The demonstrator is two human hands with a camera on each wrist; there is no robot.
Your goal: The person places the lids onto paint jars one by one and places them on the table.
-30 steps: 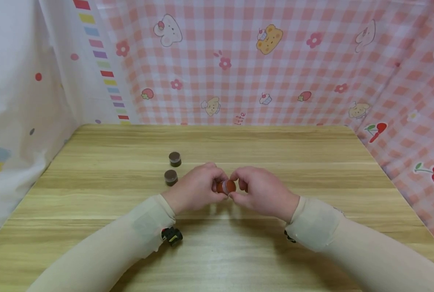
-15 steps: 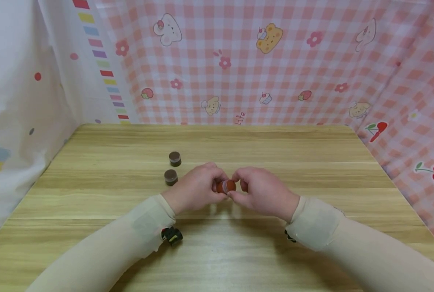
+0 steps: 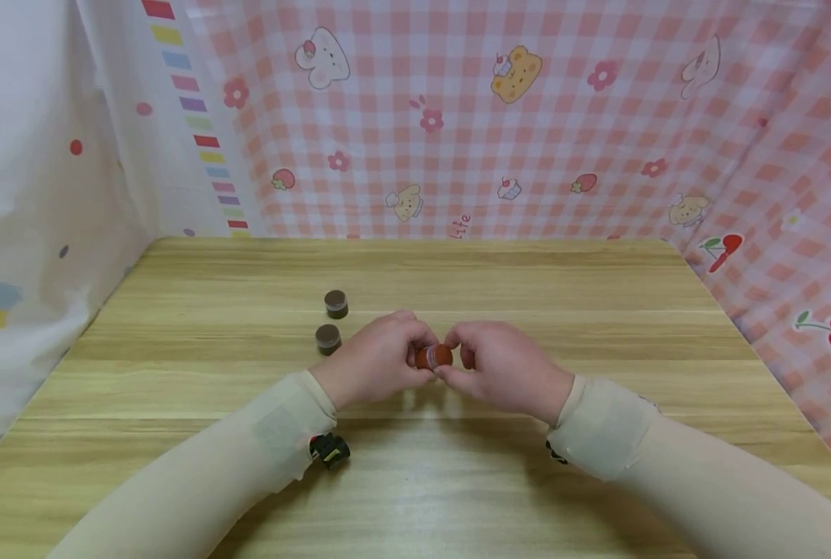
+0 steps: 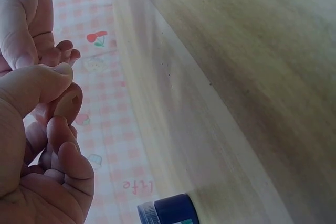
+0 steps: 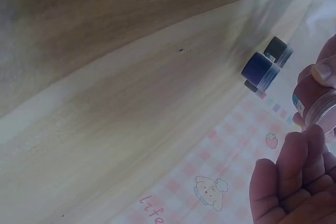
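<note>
Both hands meet above the middle of the wooden bench [image 3: 597,310]: the left hand [image 3: 373,365] and right hand [image 3: 506,369] pinch a small reddish-brown capped jar [image 3: 433,356] with curled fingers, its cap apparently not yet off. Two small dark capped jars [image 3: 332,322] stand untouched just left, toward the far edge.

Two small dark-capped jars stand on the wooden counter [image 3: 527,287], left of centre: the far jar [image 3: 335,303] and the near jar [image 3: 328,339], close together but apart. A pink checked cloth [image 3: 562,132] printed with bears, flowers and cherries hangs behind and to the right; a white curtain [image 3: 31,155] hangs at left.
</note>
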